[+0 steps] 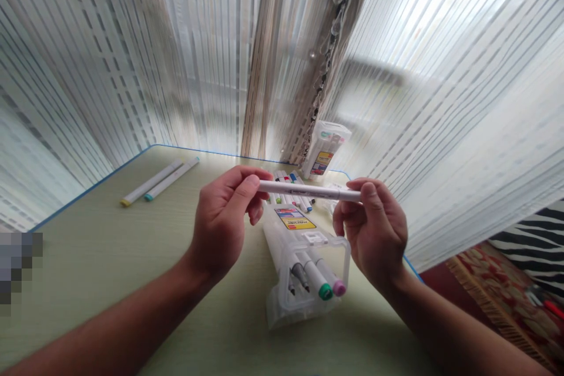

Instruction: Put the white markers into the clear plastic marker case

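In the head view, the left hand (224,217) and right hand (375,229) each clamp one end of a slim white cylindrical marker (308,190) between thumb and fingers, its middle bare, held above the pale green, blue-edged table (132,258). Beneath it, an open translucent plastic case (277,247) faces the near edge; two white markers (152,182) lie by the far-left corner.

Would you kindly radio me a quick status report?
Left hand, right hand: pinching one marker, opposite ends. Open case lying below. Nothing seen blocking marker.
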`<state>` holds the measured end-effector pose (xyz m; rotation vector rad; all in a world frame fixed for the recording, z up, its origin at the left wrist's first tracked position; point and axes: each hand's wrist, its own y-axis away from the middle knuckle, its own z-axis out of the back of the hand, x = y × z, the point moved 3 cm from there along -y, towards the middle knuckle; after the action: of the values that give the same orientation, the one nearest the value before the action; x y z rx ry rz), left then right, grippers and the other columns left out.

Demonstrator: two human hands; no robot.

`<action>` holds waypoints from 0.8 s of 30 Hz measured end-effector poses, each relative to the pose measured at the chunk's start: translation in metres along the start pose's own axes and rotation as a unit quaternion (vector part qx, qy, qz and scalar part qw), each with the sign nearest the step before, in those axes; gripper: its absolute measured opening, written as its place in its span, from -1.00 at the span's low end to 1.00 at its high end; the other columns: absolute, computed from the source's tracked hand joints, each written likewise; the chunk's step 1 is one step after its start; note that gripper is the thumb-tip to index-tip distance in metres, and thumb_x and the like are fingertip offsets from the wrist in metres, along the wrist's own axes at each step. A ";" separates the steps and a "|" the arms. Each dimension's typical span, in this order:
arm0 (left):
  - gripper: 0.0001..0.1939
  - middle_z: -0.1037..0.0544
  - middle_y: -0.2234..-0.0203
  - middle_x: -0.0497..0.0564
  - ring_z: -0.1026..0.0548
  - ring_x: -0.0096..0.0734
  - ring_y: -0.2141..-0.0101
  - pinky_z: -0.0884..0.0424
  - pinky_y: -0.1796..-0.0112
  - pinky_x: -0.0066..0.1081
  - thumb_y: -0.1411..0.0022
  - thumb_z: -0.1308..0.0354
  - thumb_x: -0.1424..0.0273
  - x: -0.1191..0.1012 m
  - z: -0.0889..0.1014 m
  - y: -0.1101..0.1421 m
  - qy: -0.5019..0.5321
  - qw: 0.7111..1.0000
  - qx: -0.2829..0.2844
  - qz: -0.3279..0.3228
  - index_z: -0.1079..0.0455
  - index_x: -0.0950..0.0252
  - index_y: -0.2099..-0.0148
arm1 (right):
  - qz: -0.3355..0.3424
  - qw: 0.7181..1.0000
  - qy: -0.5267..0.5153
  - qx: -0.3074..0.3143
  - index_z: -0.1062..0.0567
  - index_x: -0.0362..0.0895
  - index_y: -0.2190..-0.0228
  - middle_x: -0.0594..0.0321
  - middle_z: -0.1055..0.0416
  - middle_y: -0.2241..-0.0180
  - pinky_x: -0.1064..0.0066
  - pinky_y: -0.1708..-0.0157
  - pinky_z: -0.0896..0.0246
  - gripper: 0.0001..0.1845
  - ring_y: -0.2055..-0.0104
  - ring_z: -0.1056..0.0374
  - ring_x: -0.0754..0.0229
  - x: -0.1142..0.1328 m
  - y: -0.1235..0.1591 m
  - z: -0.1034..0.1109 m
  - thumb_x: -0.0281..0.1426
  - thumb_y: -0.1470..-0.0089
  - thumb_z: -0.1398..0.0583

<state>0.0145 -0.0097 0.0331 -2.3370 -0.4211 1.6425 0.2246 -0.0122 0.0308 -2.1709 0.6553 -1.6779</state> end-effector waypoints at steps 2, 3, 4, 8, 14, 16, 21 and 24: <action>-0.83 -0.43 0.56 -0.06 -0.30 -0.55 0.61 -0.21 0.62 -0.50 -0.27 -0.14 0.39 0.000 0.000 0.000 0.000 1.000 0.000 0.000 -0.51 0.37 0.22 | -0.010 1.000 0.002 0.002 -0.50 -0.12 0.30 0.38 -0.33 0.60 0.54 0.74 -0.18 -0.76 0.65 -0.27 0.34 -0.001 0.000 0.000 -0.21 -0.28 -0.19; -0.83 -0.43 0.56 -0.06 -0.30 -0.56 0.60 -0.21 0.62 -0.50 -0.27 -0.14 0.39 0.001 0.000 -0.001 0.001 1.000 0.001 0.000 -0.51 0.37 0.22 | -0.014 1.000 0.004 0.004 -0.50 -0.12 0.31 0.38 -0.33 0.60 0.55 0.74 -0.18 -0.76 0.66 -0.26 0.34 -0.002 0.000 0.000 -0.21 -0.28 -0.19; -0.83 -0.43 0.56 -0.06 -0.29 -0.56 0.60 -0.21 0.62 -0.50 -0.27 -0.14 0.39 0.001 0.000 -0.001 0.001 1.000 0.002 0.000 -0.51 0.37 0.22 | -0.018 1.000 0.006 0.007 -0.50 -0.12 0.31 0.38 -0.34 0.60 0.55 0.75 -0.18 -0.75 0.66 -0.26 0.34 -0.003 0.000 0.000 -0.20 -0.28 -0.19; -0.84 -0.42 0.57 -0.06 -0.29 -0.57 0.61 -0.20 0.62 -0.51 -0.26 -0.14 0.39 0.001 0.000 -0.001 0.002 1.000 0.001 0.000 -0.50 0.37 0.21 | -0.027 0.999 0.013 0.015 -0.49 -0.13 0.30 0.34 -0.42 0.58 0.55 0.75 -0.20 -0.74 0.66 -0.30 0.33 -0.006 -0.001 0.001 -0.19 -0.28 -0.19; -0.87 -0.44 0.54 -0.06 -0.28 -0.59 0.61 -0.20 0.62 -0.53 -0.22 -0.15 0.42 0.000 -0.001 -0.001 0.001 1.000 -0.002 0.007 -0.47 0.36 0.22 | -0.029 0.999 0.024 0.015 -0.48 -0.12 0.29 0.32 -0.48 0.52 0.55 0.74 -0.19 -0.79 0.66 -0.32 0.35 -0.006 0.000 0.001 -0.22 -0.26 -0.22; -0.87 -0.43 0.53 -0.06 -0.28 -0.59 0.61 -0.20 0.62 -0.53 -0.22 -0.16 0.42 0.000 -0.001 0.000 0.004 1.000 -0.002 0.011 -0.47 0.36 0.22 | -0.026 0.999 0.023 0.017 -0.49 -0.12 0.29 0.31 -0.49 0.51 0.55 0.74 -0.19 -0.80 0.66 -0.33 0.34 -0.005 0.000 0.001 -0.24 -0.26 -0.22; -0.90 -0.33 0.61 -0.13 -0.24 -0.60 0.62 -0.19 0.62 -0.55 -0.22 -0.17 0.42 0.001 -0.002 0.000 0.017 1.000 0.005 0.015 -0.46 0.35 0.23 | -0.015 0.999 0.025 0.021 -0.49 -0.12 0.28 0.30 -0.50 0.48 0.54 0.74 -0.18 -0.84 0.65 -0.32 0.34 -0.003 0.000 -0.001 -0.27 -0.25 -0.22; -0.89 -0.30 0.62 -0.14 -0.23 -0.60 0.62 -0.18 0.62 -0.55 -0.23 -0.19 0.40 0.001 -0.001 0.001 0.006 1.000 0.005 0.010 -0.45 0.34 0.23 | -0.012 0.999 0.031 0.018 -0.49 -0.12 0.28 0.32 -0.47 0.48 0.54 0.75 -0.16 -0.85 0.66 -0.30 0.36 -0.003 0.001 -0.001 -0.28 -0.22 -0.25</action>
<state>0.0157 -0.0099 0.0320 -2.3499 -0.3879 1.6356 0.2229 -0.0112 0.0282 -2.1172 0.6143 -1.7627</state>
